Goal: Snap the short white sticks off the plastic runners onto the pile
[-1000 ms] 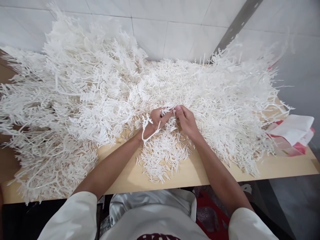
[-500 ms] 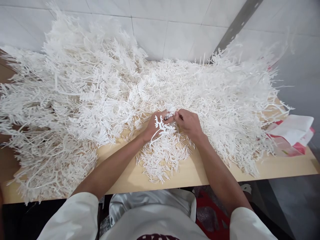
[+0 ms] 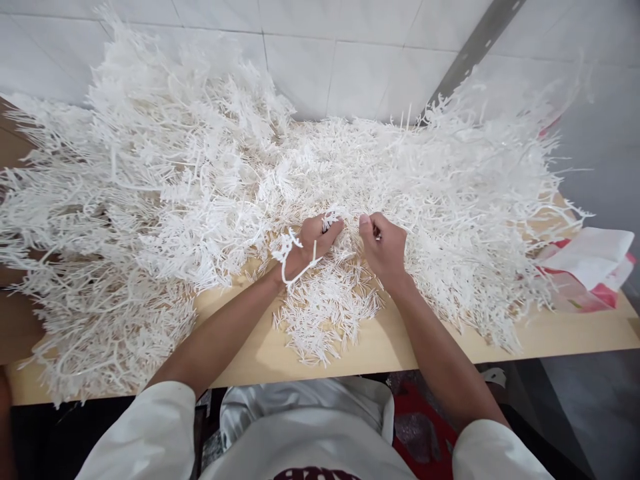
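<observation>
My left hand (image 3: 316, 240) is closed on a white branched plastic piece (image 3: 299, 272), whose curved stem and twigs hang over the wrist. A white tuft pokes out above its fingers. Just to the right, apart from it, my right hand (image 3: 383, 241) is curled with thumb against fingers; whatever it may hold is hidden. Below and between the hands lies a small heap of short white pieces (image 3: 325, 320). Behind them spreads a large mass of white branched pieces (image 3: 215, 167).
The wooden table (image 3: 260, 350) has its front edge near my body. High piles stand left and right (image 3: 470, 200). A red and white plastic packet (image 3: 590, 267) lies at the right end. A tiled wall (image 3: 350, 73) rises behind.
My hands have moved apart, the right one slightly to the right. The branched piece in my left hand has swung left and down over the wrist.
</observation>
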A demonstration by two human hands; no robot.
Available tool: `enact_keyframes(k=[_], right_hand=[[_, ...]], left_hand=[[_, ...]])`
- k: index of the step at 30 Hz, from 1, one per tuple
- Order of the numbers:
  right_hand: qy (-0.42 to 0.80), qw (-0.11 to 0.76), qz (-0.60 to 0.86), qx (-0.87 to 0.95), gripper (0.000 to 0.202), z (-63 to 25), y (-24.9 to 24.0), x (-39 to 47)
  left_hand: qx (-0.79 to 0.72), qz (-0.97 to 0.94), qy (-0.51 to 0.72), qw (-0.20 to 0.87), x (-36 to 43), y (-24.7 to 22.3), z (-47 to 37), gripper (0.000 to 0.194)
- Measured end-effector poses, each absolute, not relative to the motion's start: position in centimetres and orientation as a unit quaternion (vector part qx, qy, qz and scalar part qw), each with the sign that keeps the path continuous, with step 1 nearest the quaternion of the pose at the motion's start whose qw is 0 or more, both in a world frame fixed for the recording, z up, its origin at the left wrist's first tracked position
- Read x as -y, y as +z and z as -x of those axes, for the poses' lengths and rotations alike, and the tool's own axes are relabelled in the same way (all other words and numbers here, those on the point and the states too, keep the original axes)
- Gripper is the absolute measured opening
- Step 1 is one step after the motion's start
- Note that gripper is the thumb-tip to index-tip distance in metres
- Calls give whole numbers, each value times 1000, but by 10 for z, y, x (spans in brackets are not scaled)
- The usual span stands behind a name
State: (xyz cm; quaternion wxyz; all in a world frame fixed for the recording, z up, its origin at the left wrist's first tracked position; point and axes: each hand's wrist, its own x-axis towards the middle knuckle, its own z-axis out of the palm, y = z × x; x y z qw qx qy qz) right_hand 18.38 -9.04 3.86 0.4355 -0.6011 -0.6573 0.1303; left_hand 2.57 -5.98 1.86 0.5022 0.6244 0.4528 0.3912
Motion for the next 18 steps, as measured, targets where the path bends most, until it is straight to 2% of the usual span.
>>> enact_keyframes(k=[4,6,13,18], right_hand=[[374,503,561,541,35,-187,36,83],[435,504,529,526,36,-189,33,79],[434,393,530,613,46,-190,35,78],[302,356,521,715,45,-197,37,77]], left_hand=[[-418,-595,396,560,55,19,-31,37],[-407,-595,398,566,53,16,-32,37],[-403,-626,402,533,51,5,-30,41],[-420,-658,341,524,58,16,-30,42]])
